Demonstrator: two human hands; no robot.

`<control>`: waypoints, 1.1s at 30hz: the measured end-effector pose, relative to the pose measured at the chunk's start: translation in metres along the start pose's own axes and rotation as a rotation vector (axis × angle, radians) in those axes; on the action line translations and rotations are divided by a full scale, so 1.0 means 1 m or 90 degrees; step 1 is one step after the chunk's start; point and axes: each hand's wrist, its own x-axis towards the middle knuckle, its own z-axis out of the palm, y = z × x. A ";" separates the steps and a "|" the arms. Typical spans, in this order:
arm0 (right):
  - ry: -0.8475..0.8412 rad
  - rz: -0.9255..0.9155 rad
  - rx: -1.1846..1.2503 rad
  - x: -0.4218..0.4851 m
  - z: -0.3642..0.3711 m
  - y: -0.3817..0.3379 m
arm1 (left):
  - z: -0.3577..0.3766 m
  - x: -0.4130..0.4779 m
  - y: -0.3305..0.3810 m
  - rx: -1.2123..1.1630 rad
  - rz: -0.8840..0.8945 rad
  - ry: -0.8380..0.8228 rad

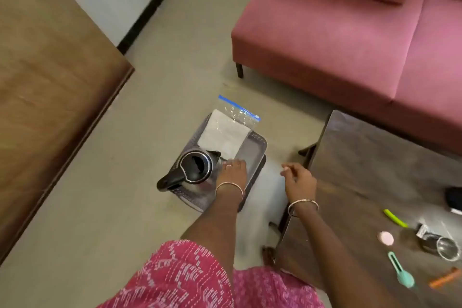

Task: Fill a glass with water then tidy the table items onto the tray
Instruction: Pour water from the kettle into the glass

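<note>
the tray (256, 155) sits low on the floor beside the bench (362, 157), already carrying the kettle (195, 167) and a zip bag (225, 132). the left hand (231, 172) rests straight fingers against the kettle's side, gripping nothing. the right hand (298, 179) hovers loosely curled and empty between tray and bench. tidying looks partly done: the glass (443, 249), tongs (400, 272), a pink disc (386, 238) and a green stick (395, 217) are not yet off the bench. whether the glass holds water i cannot tell.
</note>
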 end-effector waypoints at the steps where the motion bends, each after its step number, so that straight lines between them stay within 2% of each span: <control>1: 0.016 0.024 0.031 0.005 0.005 0.003 | 0.002 0.010 -0.001 0.035 -0.001 -0.005; 5: 0.066 0.071 0.087 0.009 0.020 0.007 | 0.021 0.043 -0.010 0.064 -0.019 -0.015; 12: 0.118 0.204 0.345 0.012 0.038 0.010 | 0.034 0.064 -0.018 0.132 0.040 -0.030; 19: 0.099 0.209 0.382 0.002 0.040 0.000 | 0.017 0.046 -0.022 0.150 0.112 -0.007; 24: 0.084 0.192 0.403 -0.014 0.027 -0.015 | -0.006 0.002 -0.028 0.231 0.205 0.098; 26: 0.075 0.179 0.409 -0.020 0.021 -0.022 | -0.010 -0.023 -0.035 0.170 0.265 0.076; 28: 0.061 0.171 0.418 -0.027 0.016 -0.029 | -0.017 -0.054 -0.048 0.093 0.274 0.096; 33: -0.002 0.161 0.397 -0.048 0.017 -0.046 | -0.038 -0.134 -0.084 -0.193 0.165 0.156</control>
